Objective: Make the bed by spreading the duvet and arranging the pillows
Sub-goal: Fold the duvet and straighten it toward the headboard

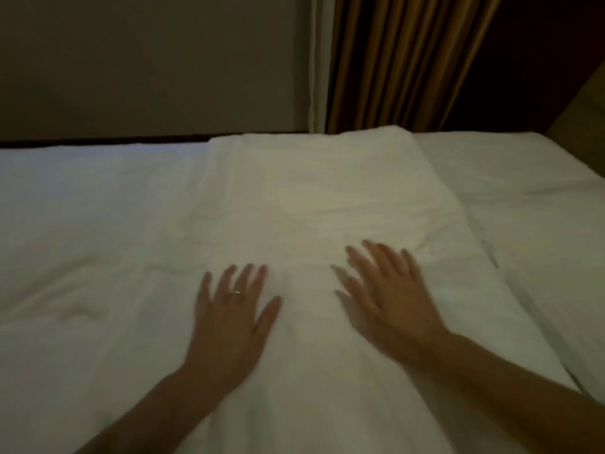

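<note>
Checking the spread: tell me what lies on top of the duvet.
Both hands, left hand and right hand, lie flat on the duvet, fingers spread. What the duvet covers is hidden.

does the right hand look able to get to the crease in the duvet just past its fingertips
Probably yes: the right hand lies open on the duvet, and the crease sits just beyond its fingers with only flat fabric between.

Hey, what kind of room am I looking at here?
Most likely a bedroom, maybe a hotel room. A white duvet covers a wide bed, both hands lie flat on it, and brown curtains hang beside a plain wall behind.
</note>
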Tool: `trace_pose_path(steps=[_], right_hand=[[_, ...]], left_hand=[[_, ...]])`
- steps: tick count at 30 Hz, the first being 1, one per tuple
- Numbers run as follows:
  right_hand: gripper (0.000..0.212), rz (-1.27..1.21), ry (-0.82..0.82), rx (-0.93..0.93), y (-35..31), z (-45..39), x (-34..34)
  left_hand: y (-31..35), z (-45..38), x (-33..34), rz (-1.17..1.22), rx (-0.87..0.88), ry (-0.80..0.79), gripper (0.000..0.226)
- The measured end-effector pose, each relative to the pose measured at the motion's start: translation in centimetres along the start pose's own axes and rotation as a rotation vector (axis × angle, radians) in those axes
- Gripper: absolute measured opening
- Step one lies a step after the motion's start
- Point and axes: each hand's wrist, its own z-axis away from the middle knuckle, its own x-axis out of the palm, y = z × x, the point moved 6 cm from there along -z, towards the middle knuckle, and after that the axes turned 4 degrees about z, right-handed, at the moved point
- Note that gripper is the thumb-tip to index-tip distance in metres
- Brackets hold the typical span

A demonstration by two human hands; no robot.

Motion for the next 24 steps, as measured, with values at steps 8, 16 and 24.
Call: trace_pose_path(steps=[8,16,24], right_hand=[[0.068,0.192,-0.104,0.142,4.7,9.0,5.0],[0.061,-0.072,0.059,0.046,-10.0,15.9,-0.1],[0.061,0.233,-0.185,0.116,-0.2,28.4,2.1]], left_hand=[[-5.9,12.0,1.9,-0.146,-0.060,-0.186,0.066],[1.1,19.1,-3.5,0.076,-0.167,-0.111,0.068],[-4.1,30.0,-2.6,-0.051,-0.031,-0.211,0.062]])
